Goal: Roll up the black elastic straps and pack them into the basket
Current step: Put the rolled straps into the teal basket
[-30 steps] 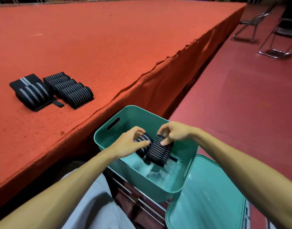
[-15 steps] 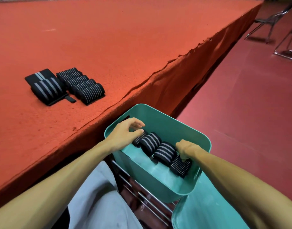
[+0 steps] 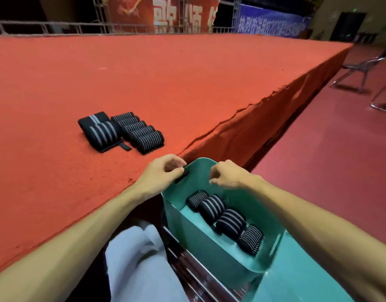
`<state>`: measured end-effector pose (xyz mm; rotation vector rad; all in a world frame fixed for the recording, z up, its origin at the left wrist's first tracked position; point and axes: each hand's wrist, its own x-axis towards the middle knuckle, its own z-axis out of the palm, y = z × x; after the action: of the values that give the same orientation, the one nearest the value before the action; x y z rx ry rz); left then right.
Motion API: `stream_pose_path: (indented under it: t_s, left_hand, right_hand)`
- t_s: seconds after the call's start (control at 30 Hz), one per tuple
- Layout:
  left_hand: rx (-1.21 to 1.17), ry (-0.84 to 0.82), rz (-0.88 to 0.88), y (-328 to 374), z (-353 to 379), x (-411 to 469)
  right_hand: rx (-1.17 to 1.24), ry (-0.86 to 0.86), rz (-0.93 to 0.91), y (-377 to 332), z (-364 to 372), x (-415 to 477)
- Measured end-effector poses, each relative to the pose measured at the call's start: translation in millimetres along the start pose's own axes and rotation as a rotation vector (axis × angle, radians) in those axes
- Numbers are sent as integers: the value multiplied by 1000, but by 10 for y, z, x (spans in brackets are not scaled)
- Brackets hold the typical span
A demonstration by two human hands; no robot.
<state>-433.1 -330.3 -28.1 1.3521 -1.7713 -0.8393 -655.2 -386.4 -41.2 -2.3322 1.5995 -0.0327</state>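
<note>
Rolls (image 3: 224, 221) of black ribbed elastic, four stubby cylinders banded with pale stripes, lie on their sides on the floor of the smooth teal plastic basket (image 3: 198, 247). Their row runs diagonally from the far left corner to the near right wall. Above them the left hand (image 3: 159, 175) hangs by the rim's handle slot, fingers loosely curled toward the thumb; whether they touch the rim I cannot tell. The right hand (image 3: 229, 175) hovers over the opening, fingers loosely curled, holding nothing. On the coarse red-carpeted stage (image 3: 187, 79), five more rolls (image 3: 141, 134) sit side by side next to a flatter, wide-striped strap (image 3: 100, 131).
</note>
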Motion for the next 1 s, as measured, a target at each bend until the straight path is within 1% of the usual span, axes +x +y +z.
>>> stream_pose_path:
  t_s: [0.13,0.2,0.33,0.5,0.63,0.73,0.9,1.0]
  left_hand:
    - [47,120,-13,-115,-473,-82]
    - [66,179,-40,-214,-707,-120]
    - [111,287,-134,-493,-1128,-171]
    - [246,407,-216,-854,-1543,-74]
    - [323,448,-234,-1091,-1751,200]
    - [354,448,-247,-1214,-1817,481]
    - [346,448,-455,-1314,-1787,818]
    - [442,404,-438,-1304,-1735,850]
  right_hand:
    - [83,121,-193,-558,-290,221]
    - [96,150,-273,-821,-368,365]
    - [106,166,-371,-1216,-400,737]
    - [131,181,-459,-1574,-343,1225]
    - [183,234,-509,-1722,-326,1579]
    - [236,291,-516,-1746,-305,1797]
    - [282,345,-495,-1693,-280,1945]
    - [312,367,-479,-1667,-307,1930]
